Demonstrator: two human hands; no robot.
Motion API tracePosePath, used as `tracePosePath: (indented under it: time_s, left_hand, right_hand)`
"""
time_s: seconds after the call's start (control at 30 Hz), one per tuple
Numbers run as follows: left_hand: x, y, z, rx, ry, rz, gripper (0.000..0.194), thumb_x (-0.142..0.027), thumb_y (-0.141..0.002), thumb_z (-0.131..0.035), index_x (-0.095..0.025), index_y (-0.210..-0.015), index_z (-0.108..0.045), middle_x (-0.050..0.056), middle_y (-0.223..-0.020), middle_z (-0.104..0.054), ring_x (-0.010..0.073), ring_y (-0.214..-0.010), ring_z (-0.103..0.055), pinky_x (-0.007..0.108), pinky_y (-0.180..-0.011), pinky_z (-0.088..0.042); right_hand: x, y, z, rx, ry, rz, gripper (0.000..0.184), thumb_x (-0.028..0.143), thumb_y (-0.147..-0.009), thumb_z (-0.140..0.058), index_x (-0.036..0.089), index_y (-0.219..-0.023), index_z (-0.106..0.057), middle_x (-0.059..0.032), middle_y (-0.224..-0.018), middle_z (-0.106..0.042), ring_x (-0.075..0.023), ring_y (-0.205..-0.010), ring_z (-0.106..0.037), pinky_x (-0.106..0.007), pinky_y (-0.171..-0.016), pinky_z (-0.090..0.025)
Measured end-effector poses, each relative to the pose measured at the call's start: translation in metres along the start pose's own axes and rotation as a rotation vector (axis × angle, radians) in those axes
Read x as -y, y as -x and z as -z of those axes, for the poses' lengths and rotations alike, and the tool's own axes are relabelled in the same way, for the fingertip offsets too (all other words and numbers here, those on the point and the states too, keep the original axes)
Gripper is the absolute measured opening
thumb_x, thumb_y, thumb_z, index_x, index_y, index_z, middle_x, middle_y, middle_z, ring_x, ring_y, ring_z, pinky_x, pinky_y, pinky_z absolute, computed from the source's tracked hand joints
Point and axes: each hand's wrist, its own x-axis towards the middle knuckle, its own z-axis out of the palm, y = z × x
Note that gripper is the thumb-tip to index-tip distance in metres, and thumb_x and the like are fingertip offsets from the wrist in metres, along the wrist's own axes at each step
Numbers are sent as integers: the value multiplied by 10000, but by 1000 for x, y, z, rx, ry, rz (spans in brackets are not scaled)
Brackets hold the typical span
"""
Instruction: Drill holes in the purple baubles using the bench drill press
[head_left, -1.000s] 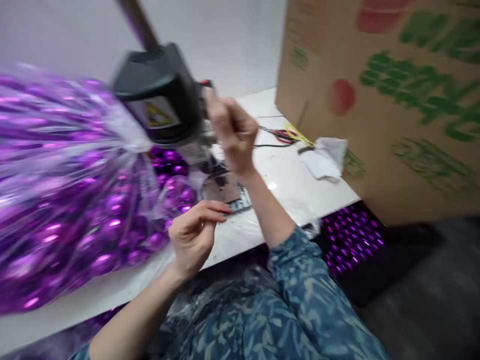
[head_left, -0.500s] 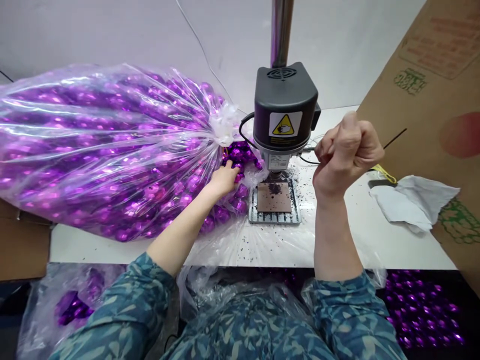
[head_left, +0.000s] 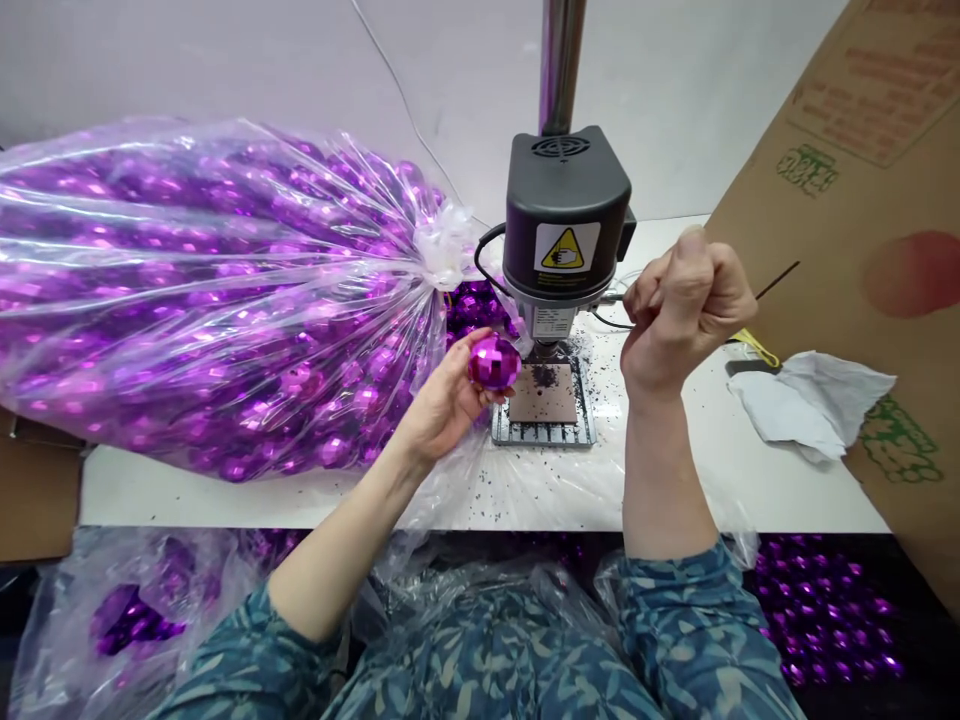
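Gripping 1 purple ball (head_left: 495,363) in left hand (head_left: 454,402), press lever (head_left: 614,298) in right hand (head_left: 686,308). Probably loading; calls for centring on brown pad (head_left: 553,407).

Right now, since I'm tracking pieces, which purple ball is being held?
The faceted ball in the left hand; others, like those in the clear bag, are unheld.
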Motion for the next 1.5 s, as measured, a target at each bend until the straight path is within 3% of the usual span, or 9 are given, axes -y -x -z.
tracePosePath:
  time_s: [0.13,0.3,0.43,0.63,0.87,1.17,1.37,1.5]
  left_hand:
    - [43,4,0,44,-112,38,583,-429,-759,-896,-209,-1218,-612,82,-1122,-718,201,-991,-697,330,-866,-584]
    - [82,-20,16,-76,-343,-98,530,-453,-769,-868,-180,-1161,-637,80,-1144,-703,193,-1003,-674,348,-943,-547]
    - [89,-41,23,-62,-441,-137,499,-397,-812,-822,-186,-1225,-636,89,-1191,-716,221,-1114,-669,361,-1032,-500]
    - [97,-63,23,-70,-451,-125,489,-295,-701,-889,-182,-1107,-639,63,-1038,-732,212,-959,-680,376,-954,-528]
    - [98,-69,17,-56,-534,-170,522,-246,-660,-906,-176,-1128,-687,94,-1134,-726,252,-1056,-679,415,-1021,-515]
    - [110,-71,7,-59,-744,-316,479,-179,-660,-858,-190,-1094,-657,91,-1146,-669,284,-1138,-619,453,-1054,-480]
    - [123,-64,1,-12,-612,-334,482,-353,-809,-803,-185,-1221,-617,123,-1258,-647,274,-1194,-629,434,-1075,-495]
    - [140,-67,6,-54,-478,-357,642,-413,-746,-877,-194,-1270,-578,119,-1260,-673,270,-1183,-658,434,-1062,-527]
  right_hand:
    - [0,1,1,19,3,0,535,537,-917,-613,238,-589,-314,71,-464,-338,-50,-403,-317,-288,-443,-283]
    - [1,1,2,33,-26,-14,515,499,-928,-613,225,-593,-335,81,-471,-383,-41,-407,-327,-275,-459,-303]
    - [2,1,2,40,-43,6,528,471,-928,-623,221,-578,-318,82,-464,-372,-43,-392,-322,-282,-444,-300]
    - [3,2,2,47,-55,-7,491,452,-936,-615,231,-597,-336,78,-487,-365,-45,-413,-330,-285,-468,-341]
    - [5,1,2,45,37,-28,568,622,-905,-576,247,-595,-282,72,-462,-337,-54,-399,-303,-307,-451,-348]
    - [4,2,3,52,-51,-7,517,499,-924,-616,229,-603,-314,86,-481,-370,-31,-398,-325,-274,-457,-331]
    - [5,1,2,54,-38,-9,528,523,-909,-632,237,-595,-319,88,-471,-369,-39,-390,-321,-281,-440,-321]
    - [4,1,2,59,-10,-5,549,566,-913,-605,229,-593,-312,87,-463,-360,-34,-390,-314,-264,-441,-341]
